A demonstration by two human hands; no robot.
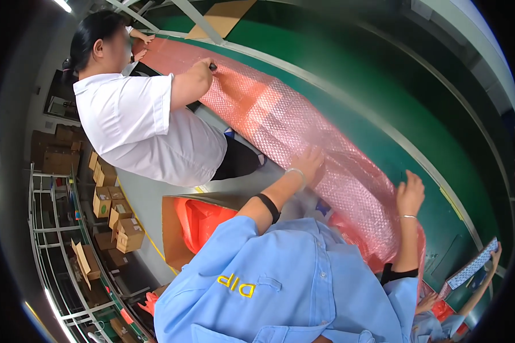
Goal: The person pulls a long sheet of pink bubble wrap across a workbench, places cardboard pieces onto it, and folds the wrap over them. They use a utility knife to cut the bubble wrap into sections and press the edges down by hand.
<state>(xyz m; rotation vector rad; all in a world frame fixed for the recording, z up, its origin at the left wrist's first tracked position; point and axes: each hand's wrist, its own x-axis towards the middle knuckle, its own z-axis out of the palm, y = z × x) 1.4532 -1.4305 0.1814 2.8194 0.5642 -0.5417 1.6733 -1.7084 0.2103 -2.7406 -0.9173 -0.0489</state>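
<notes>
In the head view, resting a flattened, slightly blurred left hand (308, 164) on pink bubble wrap (357, 177) spread along the green workbench (440, 231); holding a right hand (411, 194), loosely splayed and empty, at the pink bubble wrap's edge.

Pink floods the bubble wrap (349, 163), dotted all over with bubbles, flaring orange in one patch against the green bench (435, 228)! Light blue on the near shirt (294, 286), yellow embroidery (234, 285) across it; plain white on the co-worker's shirt (126, 117). And there's vivid orange-red, the bag (197, 223) inside a brown carton (174, 243)!
</notes>
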